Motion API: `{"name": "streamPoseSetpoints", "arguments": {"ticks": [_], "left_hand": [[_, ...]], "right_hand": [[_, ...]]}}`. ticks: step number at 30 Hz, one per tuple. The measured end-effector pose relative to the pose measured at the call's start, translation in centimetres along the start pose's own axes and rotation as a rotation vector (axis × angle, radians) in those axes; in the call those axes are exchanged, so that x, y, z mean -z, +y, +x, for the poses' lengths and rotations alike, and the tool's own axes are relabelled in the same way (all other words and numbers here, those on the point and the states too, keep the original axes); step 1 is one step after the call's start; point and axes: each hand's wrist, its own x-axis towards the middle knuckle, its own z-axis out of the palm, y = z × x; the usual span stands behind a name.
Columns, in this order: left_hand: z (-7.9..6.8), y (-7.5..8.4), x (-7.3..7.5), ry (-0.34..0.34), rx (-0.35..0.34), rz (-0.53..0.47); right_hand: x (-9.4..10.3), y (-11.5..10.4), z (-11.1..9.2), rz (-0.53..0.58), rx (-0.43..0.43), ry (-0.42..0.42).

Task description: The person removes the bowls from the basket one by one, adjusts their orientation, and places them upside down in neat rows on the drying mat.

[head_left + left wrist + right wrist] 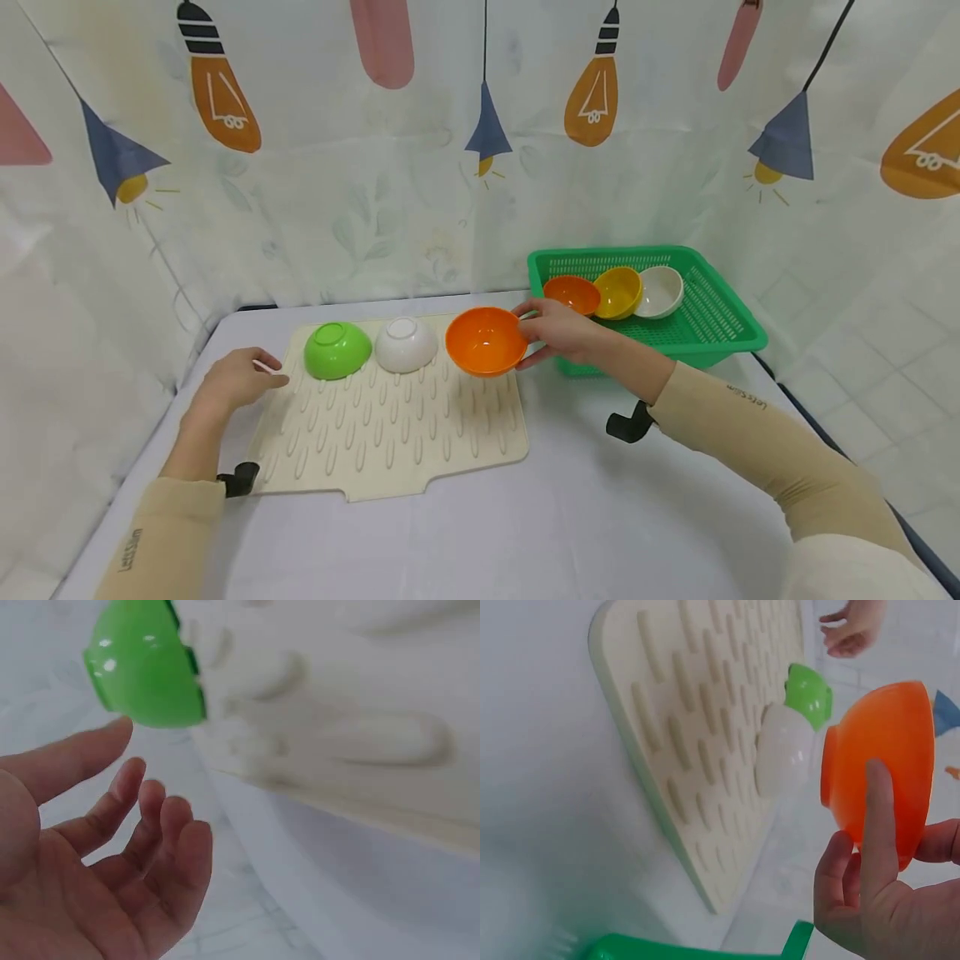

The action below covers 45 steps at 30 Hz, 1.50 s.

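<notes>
My right hand (558, 332) holds an orange bowl (486, 342) by its right side, mouth up, above the right part of a cream drying mat (390, 433). In the right wrist view, the fingers (880, 825) lie along the outside of the orange bowl (885, 750), clear of the mat. Upside down on the mat's back edge sit a green bowl (337, 350) and, to its right, a white bowl (406, 344). My left hand (238, 379) hovers left of the green bowl, its fingers loosely bent and holding nothing; the left wrist view shows its palm (97, 892) bare.
A green plastic basket (720, 308) stands at the back right. Inside it are another orange bowl (572, 293), a yellow bowl (618, 293) and a second white bowl (660, 292). A white cloth covers the table (525, 533), and a patterned curtain (420, 183) hangs behind.
</notes>
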Motion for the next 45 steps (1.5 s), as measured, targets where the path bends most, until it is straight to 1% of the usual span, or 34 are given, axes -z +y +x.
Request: {"name": "streamPoseSetpoints", "arguments": {"ticks": [1, 3, 6, 9, 11, 13, 16, 18, 20, 24, 26, 28, 33, 38, 41, 45], "left_hand": [[-0.3, 0.9, 0.1, -0.012, -0.025, 0.010], [-0.8, 3.0, 0.0, -0.060, -0.084, -0.022], [-1.6, 6.3, -0.4, -0.155, -0.189, -0.124], [-2.3, 9.0, -1.5, -0.235, -0.266, -0.230], [-2.6, 10.5, -2.5, -0.274, -0.290, -0.300], [-2.6, 11.8, -3.7, -0.307, -0.297, -0.390], [-2.4, 13.4, -5.4, -0.352, -0.304, -0.546], [-2.1, 14.1, -6.4, -0.387, -0.305, -0.635], [-1.8, 14.7, -7.2, -0.440, -0.297, -0.718], [-1.3, 15.3, -8.5, -0.568, -0.254, -0.872], [-1.1, 15.3, -9.0, -0.610, -0.237, -0.927], [-0.9, 15.3, -9.3, -0.633, -0.232, -0.963], [-0.6, 15.0, -9.7, -0.641, -0.222, -1.023], [-0.5, 14.9, -9.6, -0.643, -0.211, -1.067], [-0.6, 14.9, -9.4, -0.637, -0.226, -1.082], [-0.4, 14.8, -9.2, -0.606, -0.280, -1.059]], "right_hand": [[-0.2, 0.0, 0.0, 0.007, -0.003, -0.002], [-0.6, 0.1, 0.0, 0.010, 0.001, -0.007], [-1.2, 0.2, -0.1, 0.008, 0.008, -0.014], [-1.8, 0.5, 0.1, 0.025, -0.004, -0.020], [-2.2, 0.8, 0.1, 0.048, -0.019, -0.026], [-2.5, 1.1, 0.2, 0.071, -0.029, -0.035], [-3.0, 1.6, 0.2, 0.100, -0.030, -0.049], [-3.3, 1.8, 0.2, 0.111, -0.026, -0.052], [-3.5, 2.0, 0.1, 0.122, -0.022, -0.052], [-3.8, 2.3, 0.0, 0.130, -0.025, -0.047], [-3.9, 2.4, -0.1, 0.130, -0.027, -0.048], [-4.0, 2.5, -0.1, 0.132, -0.026, -0.054], [-4.0, 2.6, -0.2, 0.142, -0.015, -0.070], [-3.9, 2.8, -0.2, 0.142, -0.009, -0.089], [-3.8, 2.8, -0.1, 0.133, -0.012, -0.091], [-3.7, 3.0, 0.0, 0.125, -0.027, -0.101]]}}
